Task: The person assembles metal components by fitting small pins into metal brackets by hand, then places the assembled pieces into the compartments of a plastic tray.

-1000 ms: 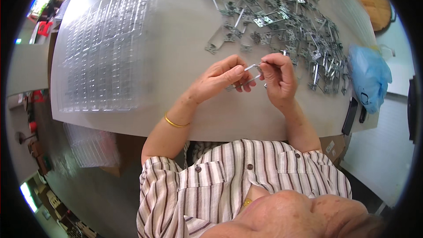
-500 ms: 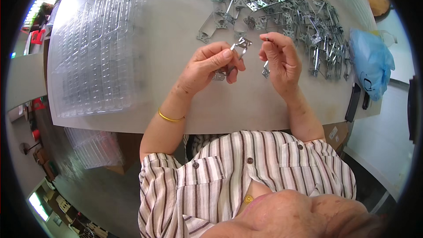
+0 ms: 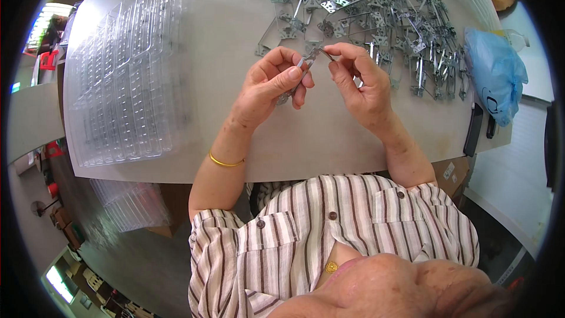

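In front of my chest, over the table, my left hand (image 3: 272,85) is closed round a small silvery metal bracket (image 3: 309,60) with thin arms. The bracket's lower end shows below my fingers; the middle is hidden by them. My right hand (image 3: 366,85) pinches a thin dark metal piece (image 3: 327,55) between thumb and fingertips, its tip meeting the bracket's upper end. Whether the two are one part, I cannot tell. Just beyond my hands spreads a tangled pile of similar metal brackets (image 3: 385,20).
Stacked clear plastic trays (image 3: 126,82) cover the table's left side. A blue plastic bag (image 3: 496,76) sits at the right, with a black-handled tool (image 3: 472,131) beside it near the edge. More clear trays (image 3: 132,203) stand below the table at left.
My right hand has moved left, bringing its fingertips up to the bracket in my left hand. The bracket has tilted, and the hands are closer together.
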{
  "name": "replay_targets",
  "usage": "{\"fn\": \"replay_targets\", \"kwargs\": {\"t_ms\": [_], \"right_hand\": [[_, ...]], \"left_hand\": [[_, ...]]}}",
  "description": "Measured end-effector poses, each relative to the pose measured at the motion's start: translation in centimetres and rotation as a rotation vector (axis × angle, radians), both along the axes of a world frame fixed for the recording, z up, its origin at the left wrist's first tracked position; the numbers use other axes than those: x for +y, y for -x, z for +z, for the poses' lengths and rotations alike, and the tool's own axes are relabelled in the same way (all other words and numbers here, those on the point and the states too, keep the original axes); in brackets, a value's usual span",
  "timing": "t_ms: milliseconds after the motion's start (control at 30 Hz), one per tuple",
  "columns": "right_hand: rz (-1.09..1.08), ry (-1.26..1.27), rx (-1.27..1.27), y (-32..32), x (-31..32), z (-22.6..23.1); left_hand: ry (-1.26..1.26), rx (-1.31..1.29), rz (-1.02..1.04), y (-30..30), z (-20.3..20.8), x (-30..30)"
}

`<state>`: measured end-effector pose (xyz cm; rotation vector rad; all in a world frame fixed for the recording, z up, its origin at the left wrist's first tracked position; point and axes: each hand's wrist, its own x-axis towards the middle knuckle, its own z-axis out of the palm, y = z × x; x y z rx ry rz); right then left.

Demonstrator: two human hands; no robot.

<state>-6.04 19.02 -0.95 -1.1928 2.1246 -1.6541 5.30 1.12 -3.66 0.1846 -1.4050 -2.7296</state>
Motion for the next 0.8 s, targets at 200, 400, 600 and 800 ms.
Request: {"fn": "replay_targets", "kwargs": {"t_ms": [200,400,600,800], "right_hand": [[0.003,0.034,0.002,-0.06,0.01,-0.45],[0.018,0.034,0.02,-0.27,0.01,-0.25],[0.023,0.02,-0.02,-0.3,0.12,-0.14],[0.067,-0.005,-0.138,-0.43,0.3,0.48]], "left_hand": [[-0.001,-0.049,0.029,-0.03,0.09,0.04],[0.053,-0.054,0.026,-0.17,0.33,-0.09],[0.108,-0.08,0.054,-0.14,0.65,-0.1],[0.163,-0.095,0.067,-0.2,0.78,-0.21]]}}
